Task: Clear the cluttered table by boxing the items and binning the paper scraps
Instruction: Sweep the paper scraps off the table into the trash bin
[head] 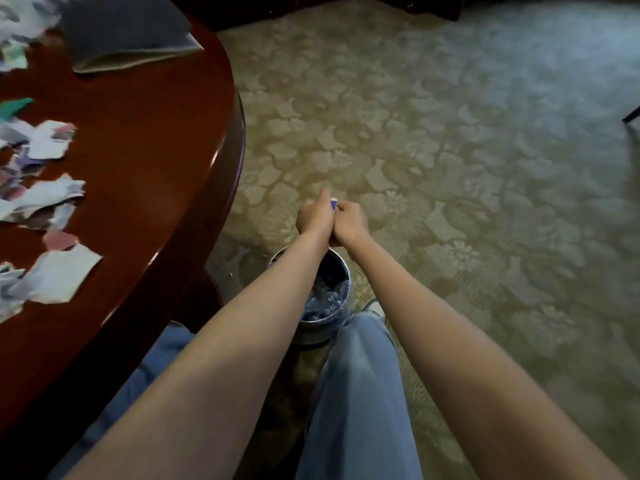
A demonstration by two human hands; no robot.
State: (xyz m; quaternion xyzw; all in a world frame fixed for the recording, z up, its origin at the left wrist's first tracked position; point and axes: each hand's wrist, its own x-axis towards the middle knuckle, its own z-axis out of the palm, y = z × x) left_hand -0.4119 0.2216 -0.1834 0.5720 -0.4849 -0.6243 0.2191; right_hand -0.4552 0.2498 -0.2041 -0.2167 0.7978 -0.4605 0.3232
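Scraps (52,275): torn paper, white/pink/purple, strewn along left side of table (138,150), near to far. One green bit (15,107) among them, far-left. Print on them too blurred to read.

Table: dark red wood, glossy, rounded edge, fills left of view. At the far end a dark grey pad (128,29) w/ pale edge lies flat.

Floor: carpet (450,168), olive w/ pale leaf/flower pattern, covers centre + right. Dark furniture along far edge. A dark leg (632,116) pokes in at far right.

Bin (320,330): small, round, metal, on carpet just right of table, between the person's legs. Dark liner, crumpled stuff inside, can't ID it.

Hands: both arms out straight, fists touching side by side, at the bin's far rim in view. L hand (313,218) clenched, thumb up. R hand (349,223) clenched too. One small scrap (333,203), blue/white, pinched between them, tip sticking up. Anything else in the fists is hidden.

Jeans (360,375) blue. Shoe (374,306) just right of bin.
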